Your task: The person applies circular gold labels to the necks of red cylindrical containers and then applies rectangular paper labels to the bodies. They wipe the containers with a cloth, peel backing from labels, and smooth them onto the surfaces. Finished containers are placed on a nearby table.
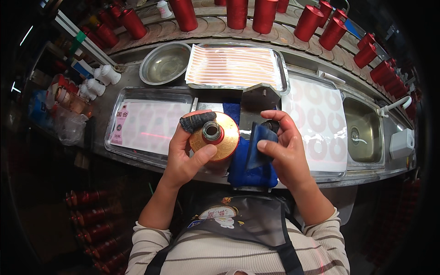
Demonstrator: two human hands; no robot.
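Observation:
My left hand (189,151) grips a gold-shouldered bottle (223,135) with a red neck, seen from above; a dark sleeve covers its index finger. My right hand (280,145) pinches a dark blue cloth (258,145) right beside the bottle, over a larger blue cloth (250,172) on the bench edge. Just behind both hands stands a small metal bracket (259,100).
On the steel bench lie a tray of striped orange labels (280,64), a round metal bowl (164,64), a left tray with pale sheets (120,94) and a sheet of ring stickers (318,119). A sink (364,133) is at right. Red bottles (238,13) line the back conveyor.

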